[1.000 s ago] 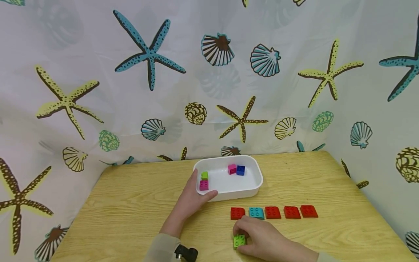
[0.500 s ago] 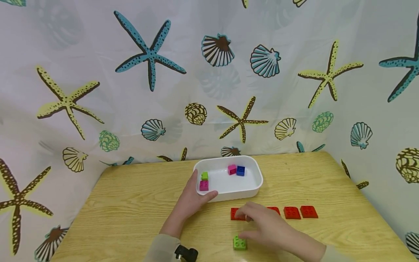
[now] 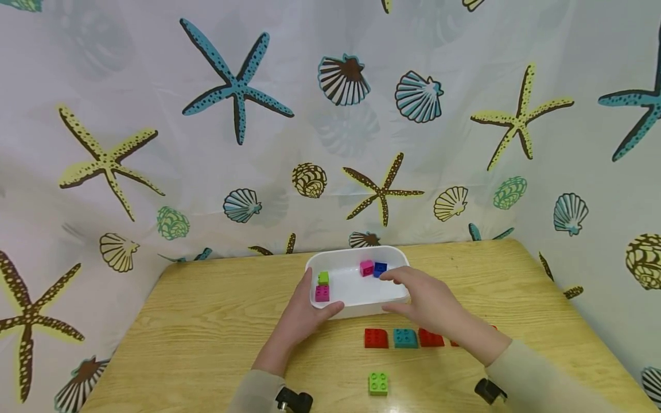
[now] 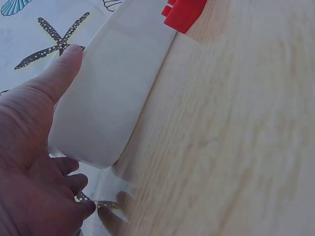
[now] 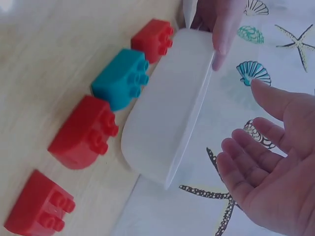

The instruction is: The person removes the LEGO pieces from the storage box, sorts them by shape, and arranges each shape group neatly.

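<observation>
My left hand (image 3: 310, 307) grips the near-left corner of a white tub (image 3: 356, 310), thumb along its front wall (image 4: 118, 88). Inside the tub lie a small green brick (image 3: 322, 277), a magenta brick (image 3: 322, 292), a pink brick (image 3: 366, 267) and a blue brick (image 3: 380, 268). My right hand (image 3: 403, 292) hovers over the tub's right side, palm bare and fingers relaxed (image 5: 270, 162), fingertips close to the blue brick. A light green brick (image 3: 378, 383) lies alone near the table's front edge.
A row of bricks lies in front of the tub: red (image 3: 375, 338), teal (image 3: 405, 338), red (image 3: 431, 338), with more under my right forearm. A starfish-and-shell curtain (image 3: 237, 86) closes the back and sides of the wooden table (image 3: 206, 321).
My right hand let go of the light green brick, lifted over the brick row and moved back to the tub. The left hand and tub have stayed put.
</observation>
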Available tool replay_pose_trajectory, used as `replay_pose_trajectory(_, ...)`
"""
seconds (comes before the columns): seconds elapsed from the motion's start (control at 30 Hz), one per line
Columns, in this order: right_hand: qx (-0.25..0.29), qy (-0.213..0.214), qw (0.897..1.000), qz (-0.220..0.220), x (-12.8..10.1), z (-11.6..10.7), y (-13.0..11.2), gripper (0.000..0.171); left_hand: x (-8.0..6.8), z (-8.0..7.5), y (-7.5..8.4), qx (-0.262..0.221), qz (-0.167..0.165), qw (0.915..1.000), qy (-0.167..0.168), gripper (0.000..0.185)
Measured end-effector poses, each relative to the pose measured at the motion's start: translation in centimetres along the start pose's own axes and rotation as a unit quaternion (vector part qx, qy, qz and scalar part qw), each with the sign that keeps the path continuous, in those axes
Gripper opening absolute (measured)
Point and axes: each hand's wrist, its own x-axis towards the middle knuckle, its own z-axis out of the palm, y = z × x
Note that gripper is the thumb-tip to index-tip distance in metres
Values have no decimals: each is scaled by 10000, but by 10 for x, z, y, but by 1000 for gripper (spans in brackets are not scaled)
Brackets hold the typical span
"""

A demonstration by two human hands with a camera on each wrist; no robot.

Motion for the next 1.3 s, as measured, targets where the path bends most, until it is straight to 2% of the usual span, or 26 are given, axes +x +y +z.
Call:
replay_pose_trajectory(0.27,-276,65,9993,228,31,0,14,52,-2,0,-1,-13,-25,10000,4,122)
replay_pose_trajectory(0.53,-512,36,9985,198,55,3,22,52,-2,0,-4,-42,-30,10000,15,122)
replay_pose_trajectory(0.8,-701,-194,9970,279,72,11,28,53,-2,0,-4,-98,30,9999,23,122)
replay_pose_trajectory(1.3,-607,-515,9953,560,90,28,41,49,-1,-1,0,-54,-9,10000,10,122)
